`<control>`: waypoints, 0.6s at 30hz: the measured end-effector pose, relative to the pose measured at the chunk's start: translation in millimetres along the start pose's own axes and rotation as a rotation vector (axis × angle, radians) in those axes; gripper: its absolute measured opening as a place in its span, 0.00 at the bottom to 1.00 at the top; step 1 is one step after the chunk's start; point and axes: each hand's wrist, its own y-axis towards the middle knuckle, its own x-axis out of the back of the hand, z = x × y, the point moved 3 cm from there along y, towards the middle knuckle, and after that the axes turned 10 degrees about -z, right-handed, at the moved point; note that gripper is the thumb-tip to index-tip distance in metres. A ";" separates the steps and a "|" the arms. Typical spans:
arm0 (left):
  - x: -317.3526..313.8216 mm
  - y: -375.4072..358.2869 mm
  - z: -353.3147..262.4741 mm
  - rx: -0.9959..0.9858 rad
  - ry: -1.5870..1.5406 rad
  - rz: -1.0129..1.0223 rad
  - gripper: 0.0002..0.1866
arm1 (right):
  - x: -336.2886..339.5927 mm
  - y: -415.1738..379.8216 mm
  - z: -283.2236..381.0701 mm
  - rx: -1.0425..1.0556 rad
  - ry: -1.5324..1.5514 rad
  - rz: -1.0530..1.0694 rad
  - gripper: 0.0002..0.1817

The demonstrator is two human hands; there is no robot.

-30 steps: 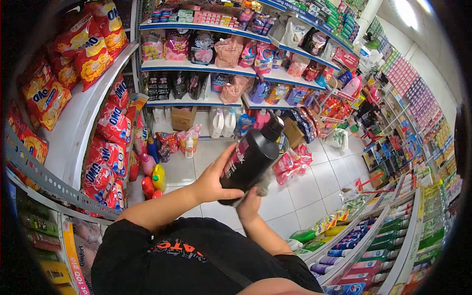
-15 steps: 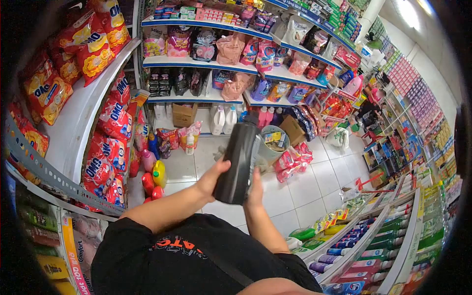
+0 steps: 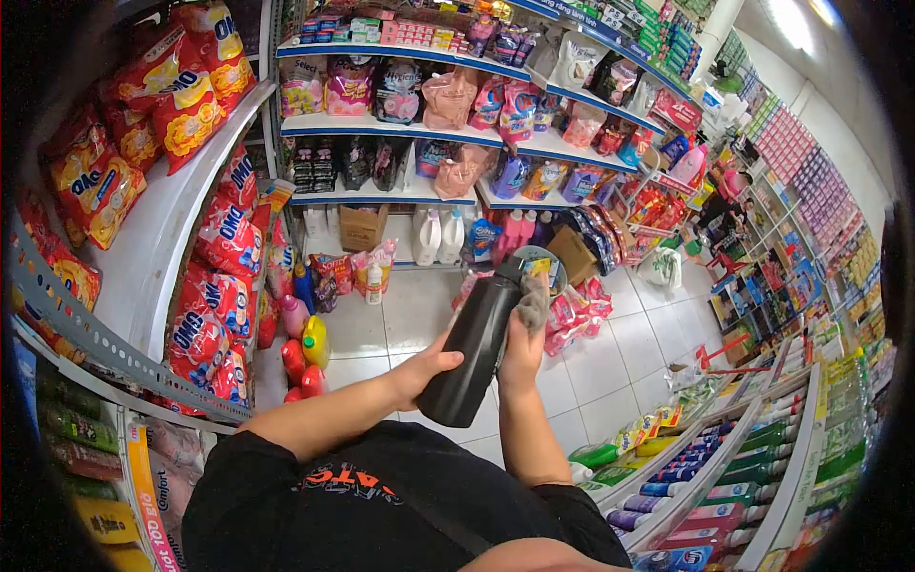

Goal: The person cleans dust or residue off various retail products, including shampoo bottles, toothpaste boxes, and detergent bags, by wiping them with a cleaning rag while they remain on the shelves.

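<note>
A large black bottle (image 3: pixel 467 348) leans in front of my chest, its cap end up and to the right. My left hand (image 3: pixel 427 374) is closed around the lower left side of it, thumb across the front. On the other side my right hand (image 3: pixel 522 351) grips a bunched grey cloth (image 3: pixel 534 305) against the bottle near its shoulder. Part of the cloth and the right fingers are hidden behind the bottle. Beyond the bottle, a round bin (image 3: pixel 541 259) holding small items stands on the floor.
Red detergent bags (image 3: pixel 224 238) fill the shelf at left. Pouches line the back shelves (image 3: pixel 400 124). On the floor are a yellow bottle (image 3: pixel 315 341), pink-red packs (image 3: pixel 581 315) and a cardboard box (image 3: pixel 572 253). Shelves of bottles (image 3: pixel 686 477) run along the right.
The bottle has come down closer to my body. My right hand has slid up its side, and the grey cloth in it now shows clearly.
</note>
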 end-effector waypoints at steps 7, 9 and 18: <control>-3.7 -13.3 -28.0 -0.380 0.707 -0.129 0.54 | -3.6 1.9 12.2 0.259 0.013 0.053 0.37; -27.7 -28.3 -52.0 -0.351 0.945 -0.140 0.52 | -4.1 12.8 21.7 0.258 0.115 0.012 0.34; -61.8 -35.4 -49.6 -0.242 1.595 -0.300 0.51 | 36.2 43.1 29.4 -0.034 -0.278 0.074 0.13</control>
